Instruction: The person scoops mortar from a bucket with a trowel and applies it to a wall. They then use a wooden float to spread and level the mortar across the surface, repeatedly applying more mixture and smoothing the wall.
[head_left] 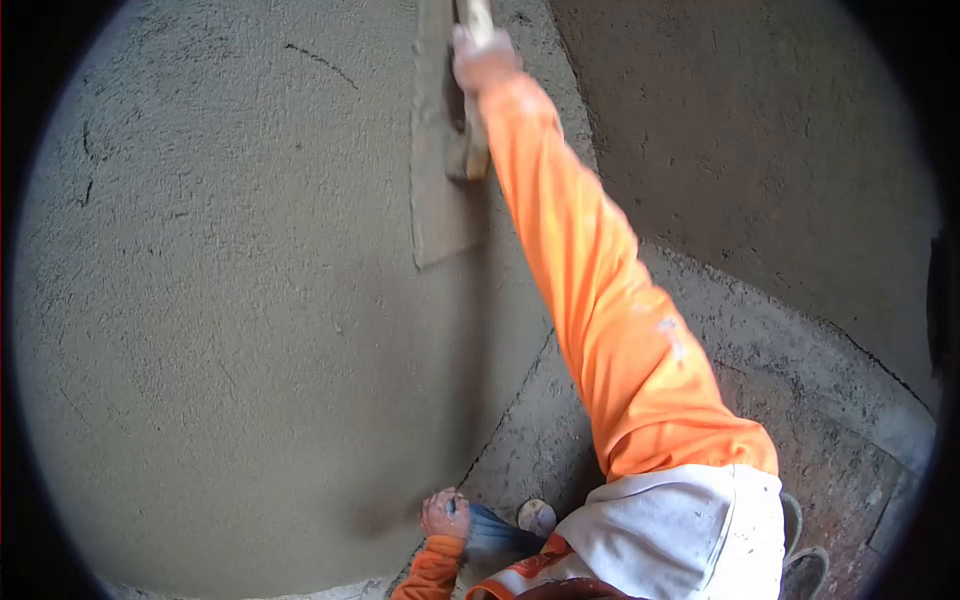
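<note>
My right hand (485,62) is closed around the handle of a long plastering float (440,200) at the top middle. The float's broad blade lies against the grey plastered surface (250,300), and its left edge carries some wet plaster. My left hand (445,515) is a fist low in the view, beside the plaster's lower edge and a blue-clad leg (495,535). What the fist holds, if anything, is too small to make out. Both arms have orange sleeves, the right one stained with plaster.
A second, darker plastered surface (730,130) spans the upper right. Between the two surfaces runs a rough concrete strip (800,345). A small round pale object (537,517) is near the leg, and thin looped pieces (808,570) show at the lower right.
</note>
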